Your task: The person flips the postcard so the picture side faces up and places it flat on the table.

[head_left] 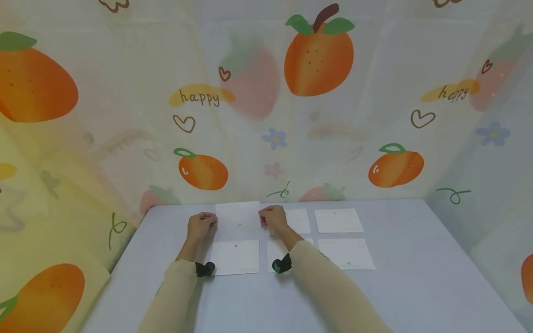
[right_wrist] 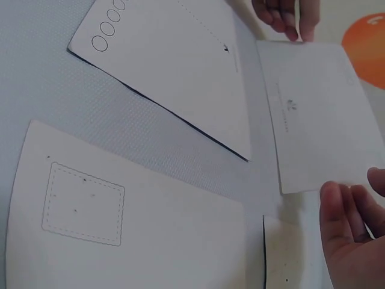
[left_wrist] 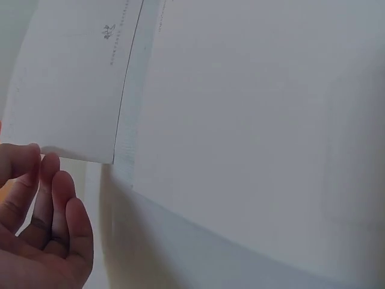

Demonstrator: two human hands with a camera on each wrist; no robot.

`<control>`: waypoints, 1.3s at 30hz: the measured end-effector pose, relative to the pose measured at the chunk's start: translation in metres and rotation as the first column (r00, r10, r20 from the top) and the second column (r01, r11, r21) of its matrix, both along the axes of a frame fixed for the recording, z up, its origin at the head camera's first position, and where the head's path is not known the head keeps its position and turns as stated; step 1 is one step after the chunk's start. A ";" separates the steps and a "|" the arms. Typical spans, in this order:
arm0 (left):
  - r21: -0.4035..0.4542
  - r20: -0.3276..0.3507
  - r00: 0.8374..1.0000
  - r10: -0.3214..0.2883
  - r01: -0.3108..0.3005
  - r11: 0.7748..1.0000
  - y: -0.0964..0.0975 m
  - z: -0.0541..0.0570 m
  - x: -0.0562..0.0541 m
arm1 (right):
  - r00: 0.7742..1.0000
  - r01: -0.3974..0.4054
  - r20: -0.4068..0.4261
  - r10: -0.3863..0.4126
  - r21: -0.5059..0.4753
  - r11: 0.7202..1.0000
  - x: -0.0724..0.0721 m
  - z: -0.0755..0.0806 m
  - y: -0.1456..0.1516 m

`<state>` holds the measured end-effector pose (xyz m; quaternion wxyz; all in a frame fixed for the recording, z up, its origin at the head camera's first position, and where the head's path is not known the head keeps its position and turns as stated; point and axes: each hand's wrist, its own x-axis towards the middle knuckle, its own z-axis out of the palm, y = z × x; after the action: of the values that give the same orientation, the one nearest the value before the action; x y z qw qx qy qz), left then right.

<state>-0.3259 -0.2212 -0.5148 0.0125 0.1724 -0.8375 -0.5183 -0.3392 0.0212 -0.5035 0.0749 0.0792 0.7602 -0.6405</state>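
Observation:
A white postcard (head_left: 238,216) is held at the back left of the table, its far edge tilted up off the surface. My left hand (head_left: 200,227) pinches its left edge between thumb and fingertips. At the opposite edge, my right hand (head_left: 275,219) pinches the card with thumb and index finger. A small printed mark shows on its face in the right wrist view. Just in front lies another postcard (head_left: 235,257), flat on the table. To the right of the held card is a postcard (head_left: 299,221) partly covered by my right hand.
More postcards lie in two rows: one at the back right (head_left: 339,221), one at the front right (head_left: 347,255), and one in the front middle (head_left: 275,250) partly hidden by my right forearm. A fruit-printed cloth (head_left: 258,152) hangs behind the white table (head_left: 416,296).

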 end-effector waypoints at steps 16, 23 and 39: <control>0.102 -0.036 0.998 0.042 -0.038 0.994 0.000 0.008 0.003 | 0.997 0.060 -0.043 -0.064 -0.073 0.996 -0.002 0.002 0.001; 0.153 -0.048 0.997 0.064 -0.056 0.987 -0.001 0.008 0.003 | 0.997 0.062 -0.041 -0.066 -0.083 0.995 -0.002 0.003 0.000; 0.263 -0.024 0.993 0.113 -0.103 0.959 -0.001 0.009 0.003 | 0.996 0.067 -0.057 -0.072 -0.097 0.993 -0.001 0.007 0.000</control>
<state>-0.3230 -0.2225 -0.5060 0.0342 0.2079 -0.7509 -0.6259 -0.3398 0.0210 -0.4964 0.0333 0.0826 0.7275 -0.6803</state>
